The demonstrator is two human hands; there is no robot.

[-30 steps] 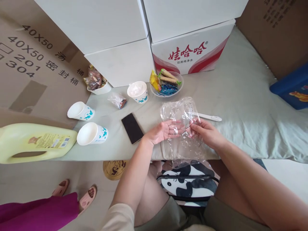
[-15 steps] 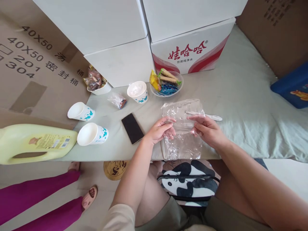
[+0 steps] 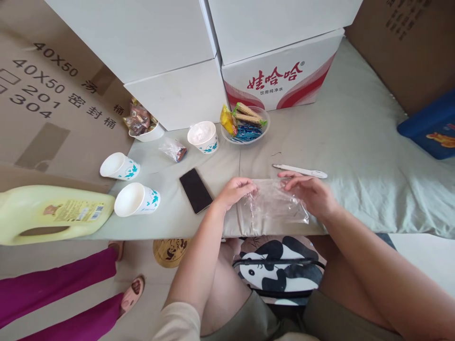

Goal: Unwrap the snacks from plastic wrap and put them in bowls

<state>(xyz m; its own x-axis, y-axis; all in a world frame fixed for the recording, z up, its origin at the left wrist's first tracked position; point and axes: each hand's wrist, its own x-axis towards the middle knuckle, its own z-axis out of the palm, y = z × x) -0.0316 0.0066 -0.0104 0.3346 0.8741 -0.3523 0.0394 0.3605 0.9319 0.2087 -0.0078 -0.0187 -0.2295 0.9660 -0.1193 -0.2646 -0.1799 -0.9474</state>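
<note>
A clear plastic bag (image 3: 273, 203) lies folded over near the front edge of the cloth-covered table. My left hand (image 3: 236, 192) pinches the bag's upper left corner between thumb and fingertips. At the other end of the same fold is my right hand (image 3: 313, 192), its fingers spread and partly stretched out. Those fingertips touch or hover just over the bag's upper right part, and I cannot tell which. Just beyond my right fingers a white, slim penknife-like tool (image 3: 300, 171) lies on the cloth. A black phone (image 3: 195, 190) rests to the left of my left hand.
Paper cups (image 3: 133, 199) stand at the left beside a yellow jug (image 3: 57, 213). A bowl of wrapped snacks (image 3: 247, 130) and a crumpled wrapper (image 3: 174, 150) sit farther back, before white cartons (image 3: 280, 80). A blue container (image 3: 432, 125) is at the right. Another person's legs (image 3: 71, 284) show lower left.
The bag's far half has been folded down toward me, which uncovers the white tool. The right hand's fingers have spread, while the left hand still holds the bag.
</note>
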